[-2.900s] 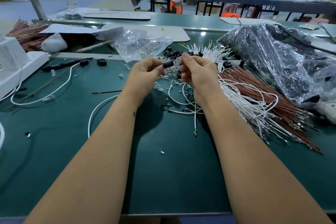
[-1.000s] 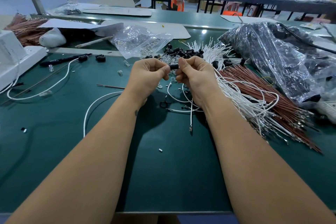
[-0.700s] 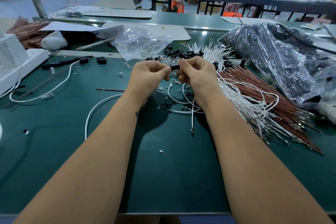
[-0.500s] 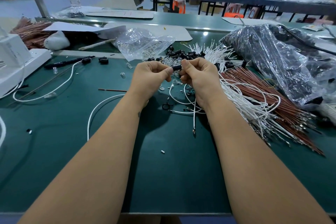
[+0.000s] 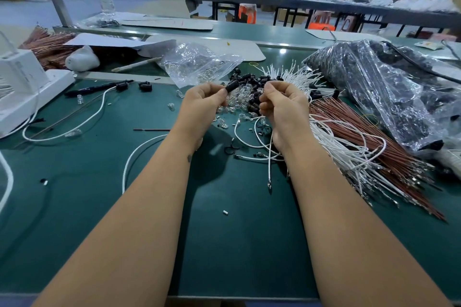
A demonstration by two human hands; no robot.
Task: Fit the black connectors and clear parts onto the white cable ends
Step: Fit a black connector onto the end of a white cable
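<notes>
Over matte green table (image 5: 74, 207), left hand (image 5: 202, 104) pinches cylindrical black connector (image 5: 231, 86)

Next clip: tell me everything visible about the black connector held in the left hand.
The black connector is a small, dark, roughly cylindrical piece, matt like moulded plastic. The left hand pinches it between thumb and fingertips, so only its upper end shows, tilted up toward the right. It is held above the green table, just in front of the loose pile of black and clear parts. It stands apart from the right hand, and no cable visibly enters it. Finer details are too small to tell.
</notes>
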